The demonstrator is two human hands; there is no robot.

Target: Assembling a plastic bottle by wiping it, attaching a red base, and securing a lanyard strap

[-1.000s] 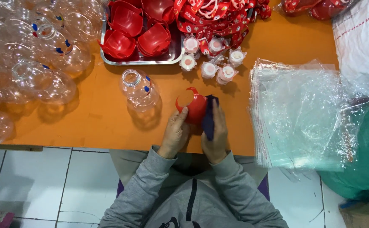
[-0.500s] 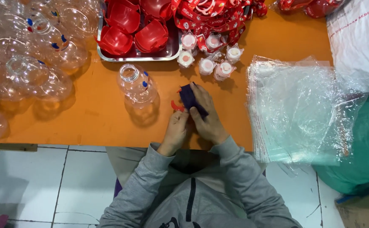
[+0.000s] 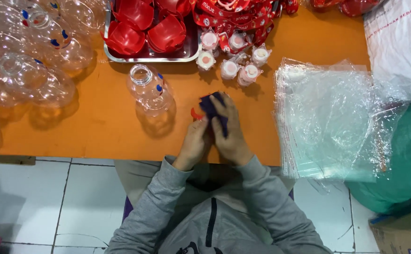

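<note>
Head view looks straight down on an orange table (image 3: 97, 127), where both hands meet near its front edge. Right hand (image 3: 233, 134) lies on top, fingers curled and pressed around a dark blue cloth (image 3: 212, 106). Left hand (image 3: 195, 143) sits just beside and partly under it, fingers closed on a small red plastic piece (image 3: 196, 114) that the cloth mostly hides. Just left of the hands stands 1 clear plastic bottle (image 3: 150, 90), upright and uncapped. Behind it a metal tray (image 3: 149, 57) holds red cups, with small white caps (image 3: 229, 69) near it. A stack of clear plastic bags (image 3: 328, 117) lies to the right.
</note>
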